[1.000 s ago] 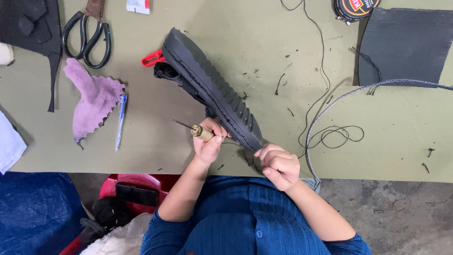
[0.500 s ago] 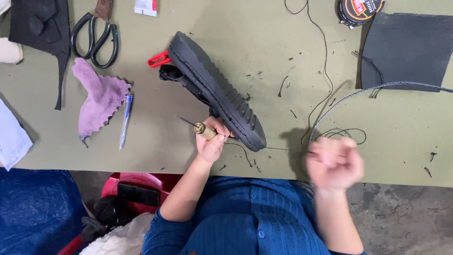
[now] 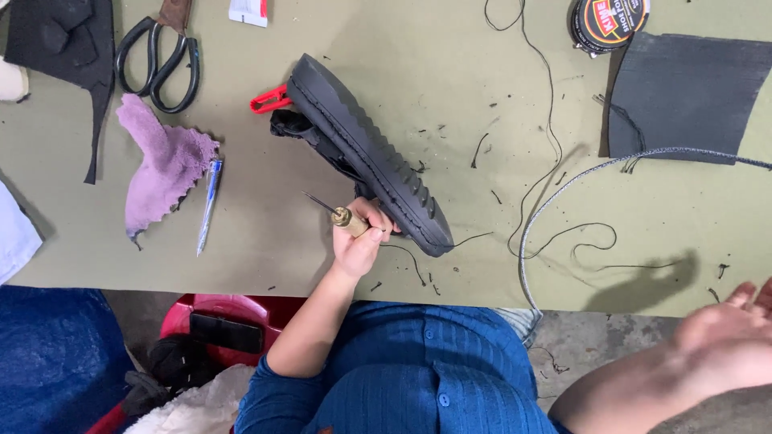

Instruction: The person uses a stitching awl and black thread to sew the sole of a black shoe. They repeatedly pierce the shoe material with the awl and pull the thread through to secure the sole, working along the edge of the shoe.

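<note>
**Awl hand steadies the shoe on the bench; other hand flung wide**

You work over an olive-green bench top [image 3: 450, 80] littered with thread scraps; its near edge gives onto a grey concrete floor [image 3: 595, 341], with a red plastic crate [image 3: 201, 309] below at your 7 o'clock.

At 10 o'clock lie black-handled steel shears [image 3: 157, 60], and just below them a lilac fleecy rag [image 3: 165, 165] with a blue ballpoint pen [image 3: 209, 201] along its right side.

Your left hand [image 3: 362, 237] sits near centre, fingers curled tight round the brass-collared stitching awl [image 3: 342, 215], whose needle points to 10 o'clock. Its knuckles touch the black shoe with a ridged rubber sole [image 3: 366, 153], which stands on edge, sole facing right, running from 11 o'clock down to 5 o'clock. A red plastic clip [image 3: 269, 99] pokes out at its far end.

Black thread [image 3: 555, 233] loops over the bench at 3 o'clock beside a grey braided cord [image 3: 555, 193]. At 1 o'clock sit a round polish tin [image 3: 607, 24] and a dark grey rubber sheet [image 3: 683, 92].

Your right hand [image 3: 732, 329] hangs off the bench at 4 o'clock, blurred, palm open, holding nothing you can see; fingers run out of view.
</note>
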